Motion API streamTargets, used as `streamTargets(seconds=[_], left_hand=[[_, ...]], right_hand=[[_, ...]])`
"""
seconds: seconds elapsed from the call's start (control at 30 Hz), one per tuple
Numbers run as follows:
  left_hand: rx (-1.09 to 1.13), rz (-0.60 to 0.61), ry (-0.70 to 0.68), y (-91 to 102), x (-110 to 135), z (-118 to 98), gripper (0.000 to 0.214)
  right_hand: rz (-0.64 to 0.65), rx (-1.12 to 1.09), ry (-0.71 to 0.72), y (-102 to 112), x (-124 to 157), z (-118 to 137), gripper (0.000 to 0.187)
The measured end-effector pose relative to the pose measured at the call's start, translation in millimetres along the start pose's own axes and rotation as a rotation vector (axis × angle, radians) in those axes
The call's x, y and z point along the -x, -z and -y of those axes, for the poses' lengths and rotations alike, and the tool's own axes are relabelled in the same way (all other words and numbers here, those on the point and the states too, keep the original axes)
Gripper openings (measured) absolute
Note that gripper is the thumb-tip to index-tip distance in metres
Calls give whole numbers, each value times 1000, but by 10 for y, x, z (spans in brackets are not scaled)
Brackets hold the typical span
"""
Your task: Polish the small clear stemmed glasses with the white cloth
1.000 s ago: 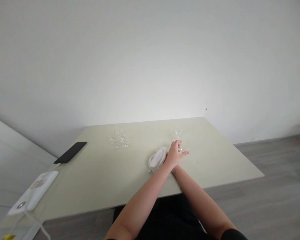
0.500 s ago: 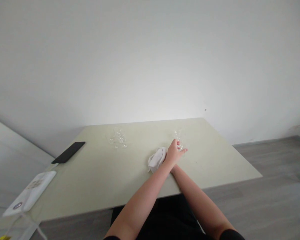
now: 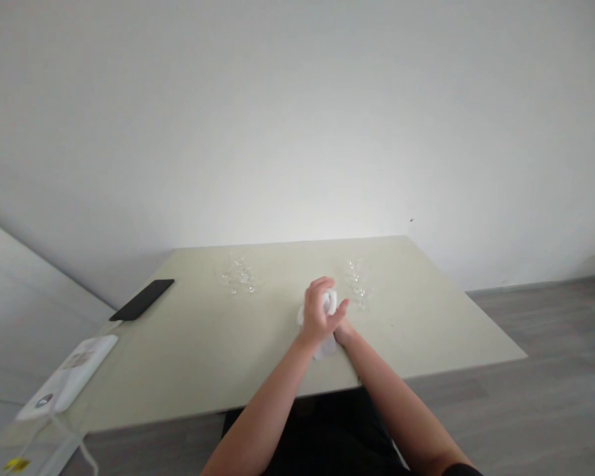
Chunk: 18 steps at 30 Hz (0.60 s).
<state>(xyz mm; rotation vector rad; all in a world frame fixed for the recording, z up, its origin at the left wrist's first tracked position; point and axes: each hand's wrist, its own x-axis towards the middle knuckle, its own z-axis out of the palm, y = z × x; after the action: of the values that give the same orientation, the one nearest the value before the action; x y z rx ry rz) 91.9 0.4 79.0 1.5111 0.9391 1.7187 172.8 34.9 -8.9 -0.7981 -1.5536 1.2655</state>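
Note:
A bunched white cloth (image 3: 330, 302) is between my hands near the middle of the table's front part. My left hand (image 3: 317, 314) curves over it from the left, fingers bent across the top and thumb out to the right. Behind and below it, my right hand (image 3: 344, 329) is mostly hidden, its visible part against the cloth. A paler end of the cloth hangs down below the hands. Whether something lies inside the cloth cannot be made out. Just beyond my hands, at the right, stands a group of small clear glass-like pieces (image 3: 357, 284).
Another cluster of clear glass-like pieces (image 3: 238, 274) is at the back left of the pale table (image 3: 203, 350). A flat black object (image 3: 141, 300) and a white box-like device (image 3: 68, 377) with a cable lie along the left edge. The wall (image 3: 297, 132) rises behind the table.
My left hand has moved left and back from the right cluster of clear pieces to the cloth. The cloth is now gathered upright between both hands; the right cluster shows more fully.

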Motion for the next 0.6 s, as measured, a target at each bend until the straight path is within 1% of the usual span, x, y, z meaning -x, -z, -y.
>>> streamTargets(seconds=[0.03, 0.07, 0.1, 0.13, 0.17, 0.2, 0.23, 0.27, 0.33, 0.4, 0.5, 0.57, 0.6], left_hand=[[-170, -120, -168, 223, -50, -13, 47], [-309, -275, -303, 459, -118, -3, 49], [-416, -434, -371, 699, -199, 28, 52], [-495, -579, -381, 930, -284, 80, 54], [-554, -690, -367, 1140, -364, 149, 54], [-596, -744, -332, 1320, -430, 229, 54], [-627, -752, -279, 1464, -476, 316, 53], [-648, -745, -219, 1568, -500, 406, 54], [-623, -692, -83, 1666, -486, 577, 58], [-586, -660, 74, 1661, -424, 723, 61], [-592, -614, 291, 1597, -359, 883, 66], [-605, -542, 386, 1580, -388, 946, 71], [-609, -506, 412, 1584, -426, 966, 73]], right_hand=[[-20, -52, -69, -10, 25, -13, 63], [-41, -132, -162, -19, 43, -22, 60], [-57, -229, -254, -27, 52, -26, 58], [-71, -332, -333, -32, 54, -26, 55], [-83, -433, -396, -36, 50, -25, 53], [-95, -514, -431, -37, 44, -23, 52], [-105, -563, -437, -37, 37, -21, 51], [-116, -594, -430, -36, 30, -20, 50], [-127, -622, -420, -33, 22, -21, 50], [-128, -626, -416, -30, 22, -24, 49], [-131, -611, -406, -25, 32, -24, 49], [-125, -593, -383, -22, 34, -17, 50], [-122, -584, -367, -20, 33, -12, 51]])
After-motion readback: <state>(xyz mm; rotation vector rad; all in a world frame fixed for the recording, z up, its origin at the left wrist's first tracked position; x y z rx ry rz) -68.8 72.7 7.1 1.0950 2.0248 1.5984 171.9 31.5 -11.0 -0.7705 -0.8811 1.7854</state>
